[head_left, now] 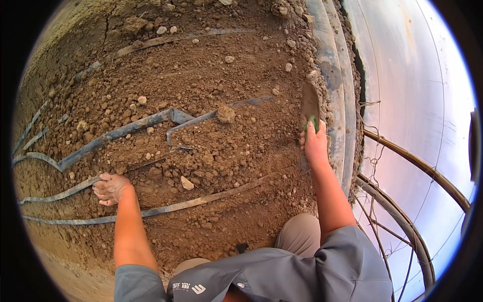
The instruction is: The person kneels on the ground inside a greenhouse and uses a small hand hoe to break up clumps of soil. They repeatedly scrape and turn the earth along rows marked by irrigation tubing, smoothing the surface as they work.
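Note:
My left hand (112, 190) is closed around a flat grey drip tape (64, 194), low over the soil. Past my fingers, a thin dark stretch of what seems to be the same tape runs partly buried to the right. In my right hand (316, 141) is a hand trowel, its dirt-coated blade (310, 99) pointing away from me. A bit of its green handle (312, 121) shows between the fingers; the rest is hidden. The blade lies by the soil's right edge, close to a grey plastic sheet (334, 87).
Loose brown soil (241, 158) with clods and pale stones covers the ground. A bent drip tape (120, 132) lies farther off, and another tape (181, 205) crosses nearer my knees. At right are translucent film (407, 75), curved poles (419, 162) and tangled twine (373, 160).

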Available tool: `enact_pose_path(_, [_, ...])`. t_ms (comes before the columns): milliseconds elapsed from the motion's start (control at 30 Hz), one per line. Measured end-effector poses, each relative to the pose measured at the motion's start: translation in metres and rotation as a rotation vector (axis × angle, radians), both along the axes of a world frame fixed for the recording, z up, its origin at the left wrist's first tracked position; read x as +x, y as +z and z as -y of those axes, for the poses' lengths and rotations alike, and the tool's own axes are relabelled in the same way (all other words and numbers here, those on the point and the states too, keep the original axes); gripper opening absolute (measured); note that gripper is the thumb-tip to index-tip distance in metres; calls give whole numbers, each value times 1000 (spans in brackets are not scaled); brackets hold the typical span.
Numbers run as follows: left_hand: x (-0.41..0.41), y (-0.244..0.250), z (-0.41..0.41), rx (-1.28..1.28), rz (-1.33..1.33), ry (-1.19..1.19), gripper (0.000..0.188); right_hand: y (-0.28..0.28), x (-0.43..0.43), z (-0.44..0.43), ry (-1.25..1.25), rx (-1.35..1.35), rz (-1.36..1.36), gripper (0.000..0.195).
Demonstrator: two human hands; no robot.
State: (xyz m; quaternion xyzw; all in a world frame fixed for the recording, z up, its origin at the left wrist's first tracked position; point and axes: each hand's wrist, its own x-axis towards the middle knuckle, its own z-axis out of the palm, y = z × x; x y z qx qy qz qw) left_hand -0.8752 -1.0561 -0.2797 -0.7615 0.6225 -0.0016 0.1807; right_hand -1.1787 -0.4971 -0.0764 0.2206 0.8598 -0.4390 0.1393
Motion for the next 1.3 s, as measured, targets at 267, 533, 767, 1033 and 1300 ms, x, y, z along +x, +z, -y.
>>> enact_pose_path(267, [1,-27,0,-368,46,-101,73,-97,-59,-16,-57,213,-143,21])
enact_pose_path(533, [71,-70,42,-305,83,-51,68,-63,-164,64,23,-233,13,14])
enact_pose_path(767, [65,-73,38,-612,-254,-147,69,-66,-144,71,14,-193,-30,18])
enact_pose_path(1033, [15,-31,6,-361,-69,-40,69,-47,-117,98,-110,-252,111,21])
enact_pose_path(1300, [51,-54,30,-284,-15,17,70,-4,11,108,155,-362,214,15])
